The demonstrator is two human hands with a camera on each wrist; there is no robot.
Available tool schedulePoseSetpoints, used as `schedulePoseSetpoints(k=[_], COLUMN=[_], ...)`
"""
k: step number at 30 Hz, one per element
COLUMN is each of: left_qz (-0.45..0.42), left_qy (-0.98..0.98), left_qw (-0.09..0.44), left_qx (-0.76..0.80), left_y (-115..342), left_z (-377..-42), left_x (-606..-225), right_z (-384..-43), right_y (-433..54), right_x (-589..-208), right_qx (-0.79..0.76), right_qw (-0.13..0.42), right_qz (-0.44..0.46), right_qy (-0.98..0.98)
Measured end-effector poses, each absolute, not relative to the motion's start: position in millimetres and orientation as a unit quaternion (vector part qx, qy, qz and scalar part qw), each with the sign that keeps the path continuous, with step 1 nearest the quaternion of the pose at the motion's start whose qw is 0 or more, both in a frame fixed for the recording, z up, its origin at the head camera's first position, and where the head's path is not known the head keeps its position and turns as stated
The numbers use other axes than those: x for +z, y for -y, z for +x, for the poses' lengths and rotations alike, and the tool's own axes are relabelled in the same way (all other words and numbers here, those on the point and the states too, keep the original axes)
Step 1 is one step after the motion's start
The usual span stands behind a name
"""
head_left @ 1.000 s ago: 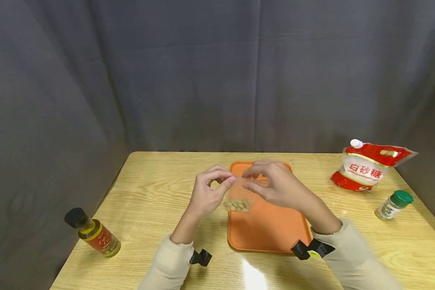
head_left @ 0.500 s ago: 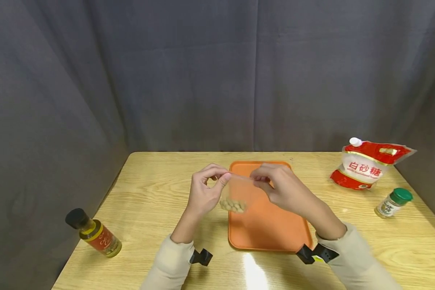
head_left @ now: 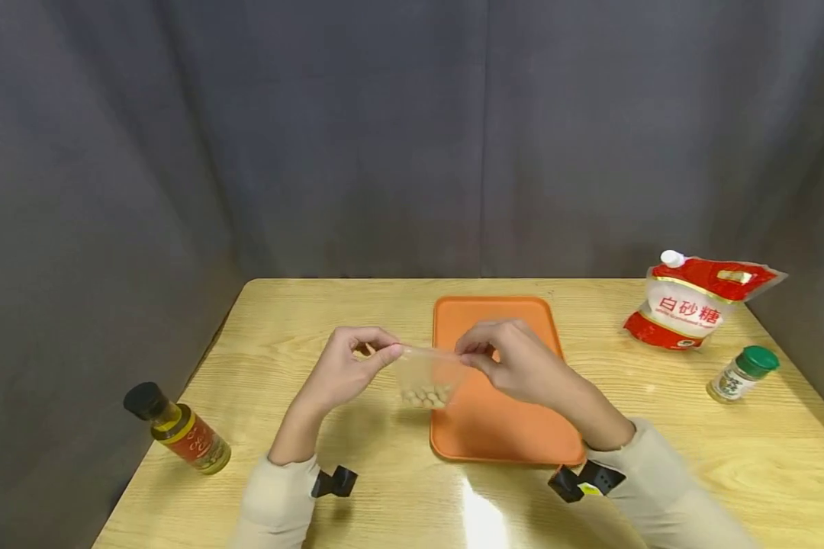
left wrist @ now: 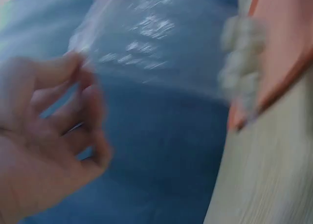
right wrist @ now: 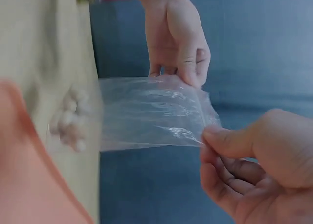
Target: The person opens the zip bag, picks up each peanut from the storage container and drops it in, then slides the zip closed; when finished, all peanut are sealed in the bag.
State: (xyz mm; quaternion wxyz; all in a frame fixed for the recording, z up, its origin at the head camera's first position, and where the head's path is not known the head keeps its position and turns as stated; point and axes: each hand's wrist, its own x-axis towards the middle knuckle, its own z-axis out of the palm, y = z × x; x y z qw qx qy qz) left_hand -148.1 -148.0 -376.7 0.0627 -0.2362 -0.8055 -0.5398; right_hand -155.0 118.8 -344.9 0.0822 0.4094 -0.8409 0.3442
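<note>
A clear plastic zip bag (head_left: pixel 412 372) hangs between my two hands, its top edge stretched nearly level. Pale, lumpy nut-like pieces (head_left: pixel 426 396) lie along its bottom. My left hand (head_left: pixel 346 367) pinches the left top corner between thumb and forefinger. At the opposite corner, my right hand (head_left: pixel 515 362) does the same. In the right wrist view, the bag (right wrist: pixel 146 111) spans from one hand to the other, with a ridge line near its top edge. Under the bag and my right hand lies an orange tray (head_left: pixel 508 427).
On the left stands a bottle with a black cap and red label (head_left: pixel 185 435). A red and white sugar pouch (head_left: pixel 690 305) with a white spout sits at the right, near a green-capped shaker jar (head_left: pixel 741 375). Dark curtains (head_left: pixel 357 152) hang behind the wooden table (head_left: pixel 295 320).
Both hands have shifted left with the bag, the left hand farther. My right thumb and fingers have come together on the bag's corner, and its top edge is pulled straighter.
</note>
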Motion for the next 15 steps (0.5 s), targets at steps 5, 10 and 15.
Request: schedulePoseSetpoints(k=[5,10,15], left_qz=[-0.220,-0.173,-0.103], left_qy=[0.836,0.853,0.889], left_qw=[-0.040,-0.054,-0.053], left_qx=[-0.501,-0.490,-0.442], left_y=[183.0,189.0,183.2], left_z=[-143.0,-174.4,-209.2], left_x=[-378.1,-406.5,-434.4], right_z=[-157.2,-191.2,-226.0], right_y=[-92.7,-70.2,-51.9], right_x=[-363.7,-392.3,-415.8], right_qx=[0.381,0.368,0.296], right_qw=[-0.024,-0.064,-0.029], right_qz=[0.398,0.345,0.322], right_qy=[0.834,0.861,0.899])
